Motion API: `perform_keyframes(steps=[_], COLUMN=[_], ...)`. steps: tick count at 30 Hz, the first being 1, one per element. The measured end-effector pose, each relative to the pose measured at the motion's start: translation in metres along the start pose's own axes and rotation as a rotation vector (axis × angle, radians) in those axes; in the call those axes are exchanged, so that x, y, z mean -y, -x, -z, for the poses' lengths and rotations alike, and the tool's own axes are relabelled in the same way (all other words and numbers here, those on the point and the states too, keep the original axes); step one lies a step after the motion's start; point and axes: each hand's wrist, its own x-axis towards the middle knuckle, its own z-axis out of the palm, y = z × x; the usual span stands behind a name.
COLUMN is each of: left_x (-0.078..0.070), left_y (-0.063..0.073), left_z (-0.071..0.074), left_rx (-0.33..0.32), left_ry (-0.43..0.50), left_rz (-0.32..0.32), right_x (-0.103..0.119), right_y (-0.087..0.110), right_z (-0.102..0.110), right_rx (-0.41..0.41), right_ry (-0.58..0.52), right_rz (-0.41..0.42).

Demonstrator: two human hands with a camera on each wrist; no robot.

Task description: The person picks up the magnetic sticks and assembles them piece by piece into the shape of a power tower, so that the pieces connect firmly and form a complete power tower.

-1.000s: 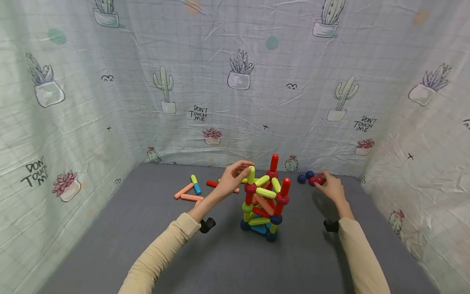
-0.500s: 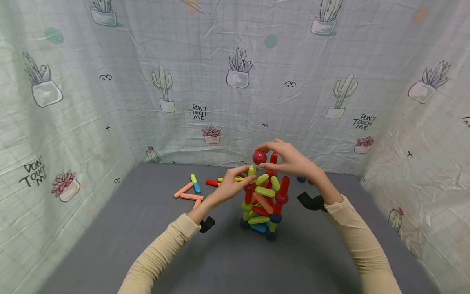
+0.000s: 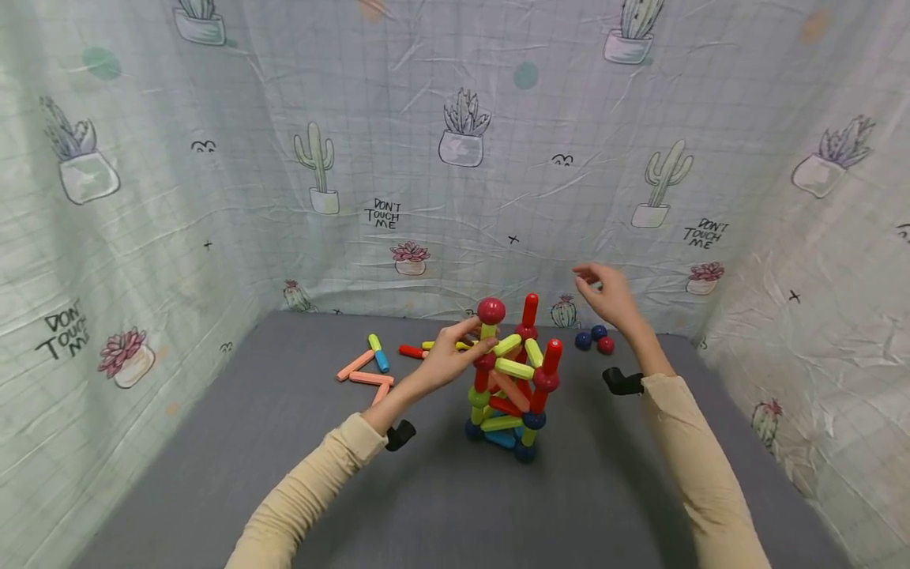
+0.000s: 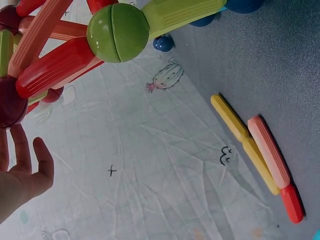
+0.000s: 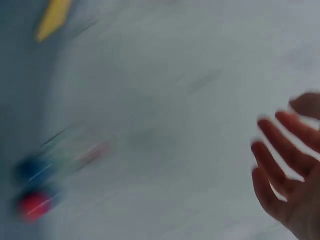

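Observation:
A tower of magnetic building rods and balls [image 3: 513, 369] stands upright on the grey table. At its near-left corner my left hand [image 3: 446, 357] pinches a short yellow-green rod [image 3: 488, 331], on top of which sits a red ball [image 3: 491, 310]. The left wrist view shows the tower's green ball [image 4: 117, 32] close up, with fingertips [image 4: 44, 160] by a dark red ball [image 4: 11, 102]. Off to the tower's right, my right hand [image 3: 613, 300] is raised, holding nothing. Its fingers [image 5: 280, 160] are spread and slightly bent in the blurred right wrist view.
Two blue balls [image 3: 584, 341] and a red ball [image 3: 606, 345] lie at the back right. Left of the tower are loose salmon rods [image 3: 371, 380], a yellow-and-blue pair [image 3: 379, 354] and a red rod [image 3: 411, 352]. A cactus-print cloth [image 3: 426, 197] hangs around the table.
My right hand picked up a red ball, brought it left to the tower and let it go on the yellow-green rod. It has since drawn back right. My left hand stays at that rod.

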Motion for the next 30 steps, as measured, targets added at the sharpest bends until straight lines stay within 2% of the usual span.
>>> perform_keyframes(steps=[3, 5, 7, 10, 13, 17, 23, 27, 30], left_x=[-0.003, -0.004, -0.004, -0.005, -0.007, -0.008, -0.006, -0.005, -0.005], left_y=[0.002, 0.003, 0.003, 0.003, 0.003, 0.003, 0.003, 0.004, 0.004], left_z=[0.000, 0.001, 0.001, 0.001, 0.001, 0.001, 0.001, 0.001, 0.002], left_rx=[0.007, 0.012, 0.020, 0.028, 0.035, 0.030, 0.032, 0.030, 0.029], left_ry=[0.008, 0.018, 0.027, 0.033, 0.038, 0.038, 0.037, 0.034, 0.038], left_rz=[0.002, 0.001, 0.002, 0.003, 0.003, 0.009, 0.013, 0.018, 0.029], right_x=[-0.062, -0.094, -0.115, -0.133, -0.140, -0.141, -0.147, -0.147, -0.134], right_y=[0.017, 0.033, 0.047, 0.064, 0.072, 0.077, 0.082, 0.081, 0.070], right_z=[-0.025, -0.041, -0.054, -0.066, -0.071, -0.072, -0.074, -0.072, -0.065], right_rx=[0.077, 0.149, 0.213, 0.285, 0.315, 0.306, 0.322, 0.312, 0.259], right_ry=[0.187, 0.266, 0.287, 0.305, 0.319, 0.345, 0.392, 0.386, 0.307], right_rz=[-0.134, -0.221, -0.312, -0.411, -0.434, -0.451, -0.526, -0.510, -0.480])
